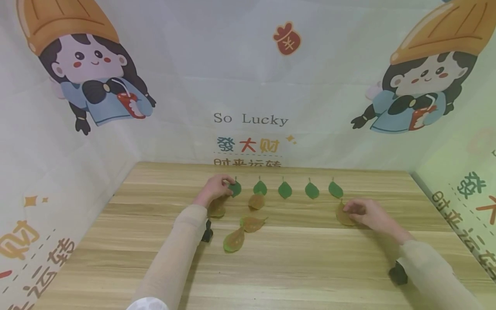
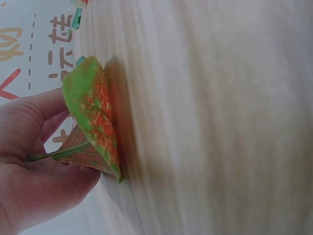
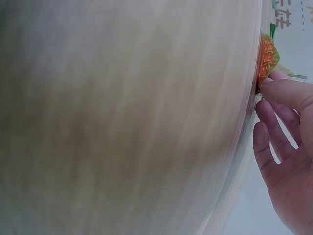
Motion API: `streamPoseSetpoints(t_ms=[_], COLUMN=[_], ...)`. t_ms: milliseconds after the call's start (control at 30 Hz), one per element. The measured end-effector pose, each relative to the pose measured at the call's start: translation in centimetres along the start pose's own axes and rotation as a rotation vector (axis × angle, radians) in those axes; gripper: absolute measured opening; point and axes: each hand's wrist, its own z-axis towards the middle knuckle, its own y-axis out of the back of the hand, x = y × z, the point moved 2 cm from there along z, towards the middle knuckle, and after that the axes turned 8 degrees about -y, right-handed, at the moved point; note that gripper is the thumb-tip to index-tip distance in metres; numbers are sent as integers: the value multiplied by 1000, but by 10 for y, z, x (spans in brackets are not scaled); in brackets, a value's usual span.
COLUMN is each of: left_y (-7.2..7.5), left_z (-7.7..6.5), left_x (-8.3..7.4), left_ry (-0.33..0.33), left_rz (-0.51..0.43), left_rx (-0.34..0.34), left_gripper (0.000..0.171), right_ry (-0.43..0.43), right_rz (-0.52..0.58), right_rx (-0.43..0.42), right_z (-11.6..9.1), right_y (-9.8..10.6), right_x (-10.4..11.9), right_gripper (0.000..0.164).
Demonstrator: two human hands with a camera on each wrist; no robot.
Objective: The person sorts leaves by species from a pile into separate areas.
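Observation:
In the head view, my left hand [image 1: 218, 188] has its thumb and index finger at the left edge of the leftmost green leaf [image 1: 236, 188]. A curled brown leaf [image 1: 218, 211] lies below that hand, its stem crossing in front of the hand in the left wrist view, where it hides the fingertips. Over on the right, my right hand [image 1: 366, 212] pinches the right edge of another brown leaf [image 1: 342, 215], low over the table under the last green leaf [image 1: 336, 190]. Its other fingers are spread in the right wrist view.
More green leaves stand in a row along the back, among them one green leaf [image 1: 285, 190] at the middle. A brown leaf [image 1: 256, 201] sits below the second one. Two brown-green leaves [image 1: 253, 224] [image 1: 234, 240] touch nearer the front. Printed cloth [image 1: 329, 107] walls the wooden table [image 1: 294, 271].

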Motion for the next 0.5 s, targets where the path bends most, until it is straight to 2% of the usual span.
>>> streamPoseSetpoints(t_ms=[500], left_y=[1], left_z=[-1], left_x=[-1], left_ry=[0], left_rz=[-12], left_rx=[0], left_gripper=[37], right_ry=[75], right_rz=[-82], right_rx=[-22], right_z=[-2], right_y=[1], right_x=[-3], right_gripper=[25])
